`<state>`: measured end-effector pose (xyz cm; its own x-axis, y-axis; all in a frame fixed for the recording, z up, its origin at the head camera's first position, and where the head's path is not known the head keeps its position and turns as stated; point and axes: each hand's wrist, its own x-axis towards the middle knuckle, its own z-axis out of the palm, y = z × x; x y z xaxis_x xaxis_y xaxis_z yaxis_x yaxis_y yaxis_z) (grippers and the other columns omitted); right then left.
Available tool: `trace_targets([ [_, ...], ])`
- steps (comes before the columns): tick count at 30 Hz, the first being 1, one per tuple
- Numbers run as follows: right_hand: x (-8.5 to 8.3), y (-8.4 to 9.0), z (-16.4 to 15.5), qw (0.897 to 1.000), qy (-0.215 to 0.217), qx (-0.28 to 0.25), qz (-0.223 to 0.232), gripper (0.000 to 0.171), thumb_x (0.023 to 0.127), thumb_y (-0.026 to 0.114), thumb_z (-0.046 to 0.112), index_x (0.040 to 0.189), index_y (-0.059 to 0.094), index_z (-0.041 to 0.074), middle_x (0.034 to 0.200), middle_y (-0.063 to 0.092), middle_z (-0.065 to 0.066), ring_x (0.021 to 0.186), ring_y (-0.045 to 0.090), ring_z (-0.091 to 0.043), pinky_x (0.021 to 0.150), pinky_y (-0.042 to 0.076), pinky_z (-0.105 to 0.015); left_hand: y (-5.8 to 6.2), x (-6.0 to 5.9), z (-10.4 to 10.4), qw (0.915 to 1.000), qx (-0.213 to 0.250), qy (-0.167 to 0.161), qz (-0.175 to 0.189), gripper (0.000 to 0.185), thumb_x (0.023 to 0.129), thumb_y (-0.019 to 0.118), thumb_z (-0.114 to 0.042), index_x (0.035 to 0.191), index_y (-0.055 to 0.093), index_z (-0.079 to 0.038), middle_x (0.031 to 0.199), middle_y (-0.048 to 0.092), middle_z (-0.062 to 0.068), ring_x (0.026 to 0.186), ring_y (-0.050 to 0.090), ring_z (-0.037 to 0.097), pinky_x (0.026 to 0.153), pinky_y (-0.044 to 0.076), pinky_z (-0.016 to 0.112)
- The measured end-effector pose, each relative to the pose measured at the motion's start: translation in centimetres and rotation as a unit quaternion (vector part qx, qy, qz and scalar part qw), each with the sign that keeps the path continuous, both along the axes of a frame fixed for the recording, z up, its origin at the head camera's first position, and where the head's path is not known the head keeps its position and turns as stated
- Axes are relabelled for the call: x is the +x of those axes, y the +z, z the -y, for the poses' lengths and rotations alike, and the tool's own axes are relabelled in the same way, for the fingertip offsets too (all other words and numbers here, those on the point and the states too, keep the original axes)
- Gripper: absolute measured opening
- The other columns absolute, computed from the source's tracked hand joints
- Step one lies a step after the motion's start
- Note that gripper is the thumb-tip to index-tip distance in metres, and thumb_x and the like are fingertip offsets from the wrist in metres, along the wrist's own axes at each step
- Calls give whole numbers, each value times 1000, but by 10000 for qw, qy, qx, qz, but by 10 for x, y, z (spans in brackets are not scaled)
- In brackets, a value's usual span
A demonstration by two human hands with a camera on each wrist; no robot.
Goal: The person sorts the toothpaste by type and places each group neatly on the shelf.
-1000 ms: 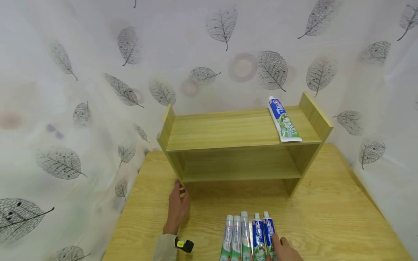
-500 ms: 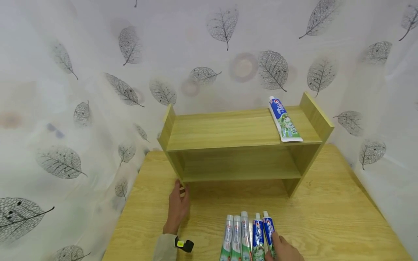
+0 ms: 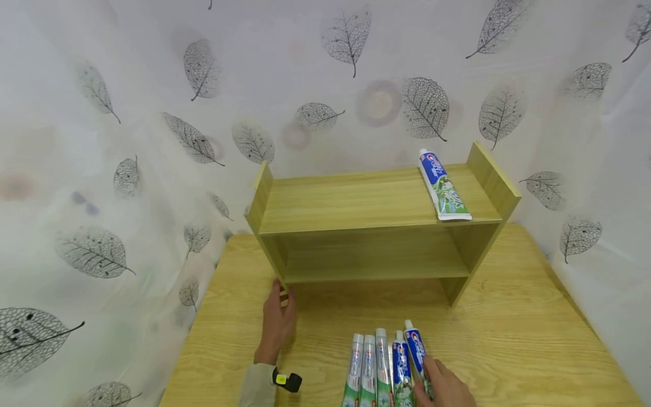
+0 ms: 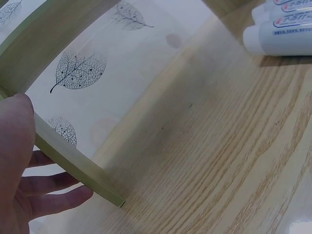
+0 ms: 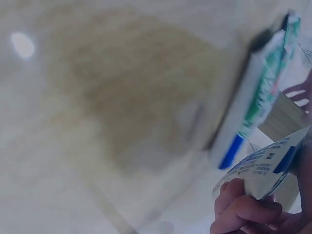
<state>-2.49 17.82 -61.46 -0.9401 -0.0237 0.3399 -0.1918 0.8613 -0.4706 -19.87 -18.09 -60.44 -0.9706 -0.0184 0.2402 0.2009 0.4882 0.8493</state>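
Our right hand (image 3: pixel 445 387) pinches the rightmost toothpaste tube (image 3: pixel 417 353) (apparently by its crimped tail). Our left hand (image 3: pixel 277 328) grips the shelf's (image 3: pixel 376 226) leg; we should lift cleanly, keeping it braced.

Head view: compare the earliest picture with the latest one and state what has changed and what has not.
The right hand has taken hold of the rightmost toothpaste tube; its cap end now tilts left and sits farther forward than before. The other four tubes, the tube on the shelf top, the wooden shelf and the left hand gripping its side panel stayed put.
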Motion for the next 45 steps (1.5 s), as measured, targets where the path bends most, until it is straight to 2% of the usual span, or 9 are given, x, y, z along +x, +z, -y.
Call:
trace_targets([
  [5, -4, 13, 2, 9979, -8, 139, -629, 47, 65, 90, 10, 85, 49, 23, 75, 34, 21, 62, 23, 9, 50, 23, -16, 0, -1, 0, 10000, -44, 46, -7, 41, 117, 51, -20, 155, 48, -3, 136, 66, 29, 116, 74, 47, 84, 69, 46],
  [14, -5, 34, 3, 9982, -145, 131, -564, 48, 67, 89, 6, 84, 48, 24, 73, 37, 19, 61, 21, 11, 48, 24, -14, 0, -2, 0, 10000, -48, 31, 74, 40, 118, 50, -21, 154, 48, -4, 136, 65, 30, 118, 74, 48, 85, 69, 48],
  [20, -6, 46, 4, 9965, -138, 155, -810, 47, 65, 88, 5, 83, 49, 24, 73, 37, 21, 61, 21, 12, 48, 24, -11, 0, -3, 0, 10000, -31, 13, 16, 41, 118, 50, -21, 156, 47, -6, 135, 66, 29, 118, 74, 47, 84, 69, 47],
  [27, -13, 59, 0, 9921, 53, 123, -1247, 43, 62, 85, 7, 83, 51, 22, 74, 38, 20, 64, 22, 13, 47, 23, -9, 1, -2, 1, 9999, -42, -45, 131, 42, 118, 49, -20, 156, 45, -4, 139, 64, 30, 120, 73, 49, 88, 68, 49],
  [30, -16, 67, -1, 9892, 105, 67, -1463, 38, 62, 84, 6, 86, 57, 18, 73, 47, 17, 64, 30, 13, 47, 28, -9, 2, -1, 1, 9999, -13, -68, 156, 42, 118, 49, -20, 156, 45, -4, 140, 63, 31, 120, 72, 49, 88, 68, 49],
  [36, -20, 81, 4, 9879, 77, -82, -1545, 39, 66, 84, 5, 101, 67, 10, 79, 69, 5, 64, 50, 8, 49, 41, -10, 2, 0, 1, 9999, 17, -32, 122, 40, 117, 50, -20, 155, 47, -5, 139, 64, 30, 120, 73, 49, 88, 68, 51],
  [45, -27, 92, 7, 9757, 439, -210, -2138, 22, 72, 75, 10, 93, 68, 9, 84, 72, 3, 63, 63, -4, 55, 51, -11, 2, -2, 1, 9999, -73, 52, 145, 37, 117, 50, -21, 151, 49, -6, 137, 65, 29, 120, 73, 48, 88, 68, 52],
])
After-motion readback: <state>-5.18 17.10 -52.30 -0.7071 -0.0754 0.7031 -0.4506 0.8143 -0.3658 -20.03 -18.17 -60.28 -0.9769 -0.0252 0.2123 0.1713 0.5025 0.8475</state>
